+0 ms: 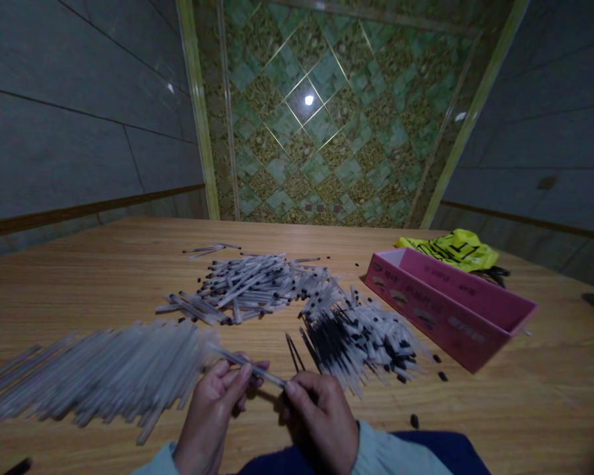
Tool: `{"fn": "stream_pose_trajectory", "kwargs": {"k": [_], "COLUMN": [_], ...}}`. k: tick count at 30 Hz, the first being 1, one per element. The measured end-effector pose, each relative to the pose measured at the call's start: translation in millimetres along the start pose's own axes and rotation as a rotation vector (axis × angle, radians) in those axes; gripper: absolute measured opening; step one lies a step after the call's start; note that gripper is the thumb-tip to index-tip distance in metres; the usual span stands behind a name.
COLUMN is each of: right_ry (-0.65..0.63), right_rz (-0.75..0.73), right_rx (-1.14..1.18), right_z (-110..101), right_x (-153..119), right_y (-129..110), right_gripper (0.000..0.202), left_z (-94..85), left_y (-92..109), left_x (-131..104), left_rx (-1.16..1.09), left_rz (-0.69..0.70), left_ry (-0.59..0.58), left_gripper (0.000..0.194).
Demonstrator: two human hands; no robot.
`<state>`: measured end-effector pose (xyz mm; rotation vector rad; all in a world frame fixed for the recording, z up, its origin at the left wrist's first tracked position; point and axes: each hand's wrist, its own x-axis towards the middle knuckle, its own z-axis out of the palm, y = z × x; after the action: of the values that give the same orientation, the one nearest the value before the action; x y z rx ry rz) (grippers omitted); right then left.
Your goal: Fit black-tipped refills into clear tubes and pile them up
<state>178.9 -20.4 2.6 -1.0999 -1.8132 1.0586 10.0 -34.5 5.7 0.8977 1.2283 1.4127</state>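
A thin translucent tube with a dark part inside is held between both hands near the table's front edge. My left hand pinches it around its middle. At its right end, the thumb and fingers of my right hand are closed on the tube. Clear tubes lie in a wide layer to the left of my left hand. Beyond the hands is a heap of capped tubes. Black slender pieces lie beside more clear pieces with black ends, ahead of my right hand.
An open pink box stands on the wooden table at the right, with a yellow plastic bag behind it. Small black caps are scattered near the box. A dark object lies at the lower left corner.
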Motion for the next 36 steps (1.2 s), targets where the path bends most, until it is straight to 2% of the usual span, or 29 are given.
{"fn": "stream_pose_trajectory", "kwargs": {"k": [4, 6, 10, 13, 15, 18, 21, 24, 26, 29, 32, 36], "right_ry": [0.115, 0.131, 0.083, 0.112, 0.126, 0.100, 0.099, 0.132, 0.139, 0.123, 0.126, 0.154], "right_rz": [-0.001, 0.003, 0.039, 0.061, 0.072, 0.047, 0.009, 0.036, 0.052, 0.020, -0.016, 0.016], "right_rx": [-0.006, 0.001, 0.018, 0.052, 0.077, 0.047, 0.001, 0.026, 0.043, 0.000, -0.026, -0.011], "right_z": [-0.2, -0.7, -0.5, 0.5, 1.0, 0.5, -0.1, 0.3, 0.4, -0.1, -0.3, 0.9], "right_x": [0.6, 1.7, 2.9, 2.4, 2.2, 2.2, 2.4, 2.3, 2.0, 1.4, 0.9, 0.8], "right_y": [0.5, 1.2, 2.6, 1.5, 1.2, 2.9, 4.7, 4.0, 2.6, 1.2, 1.9, 4.3], "right_gripper": [0.014, 0.015, 0.022, 0.010, 0.012, 0.012, 0.020, 0.004, 0.015, 0.008, 0.012, 0.012], "left_z": [-1.0, -1.4, -1.6, -1.4, -1.1, -0.4, -0.2, -0.4, -0.4, 0.2, 1.0, 1.4], "left_y": [-2.8, -3.9, -4.4, -3.7, -2.7, -1.0, -0.4, -0.7, -0.6, 0.6, 1.9, 2.0], "left_x": [1.4, 1.8, 2.1, 2.0, 1.5, 0.2, -0.7, -0.5, -0.3, -0.6, -1.2, -1.2], "left_rx": [0.012, 0.009, 0.004, 0.010, 0.009, 0.008, 0.012, 0.003, 0.000, 0.002, 0.010, 0.016], "left_rz": [0.004, 0.005, 0.009, 0.001, -0.001, -0.002, 0.006, 0.006, 0.003, 0.007, 0.009, 0.015], "left_ry": [-0.011, -0.004, -0.011, -0.015, -0.008, 0.004, 0.009, 0.017, 0.017, 0.015, 0.012, 0.014], "left_gripper": [0.031, 0.031, 0.032, 0.032, 0.032, 0.032, 0.032, 0.032, 0.031, 0.031, 0.031, 0.031]}}
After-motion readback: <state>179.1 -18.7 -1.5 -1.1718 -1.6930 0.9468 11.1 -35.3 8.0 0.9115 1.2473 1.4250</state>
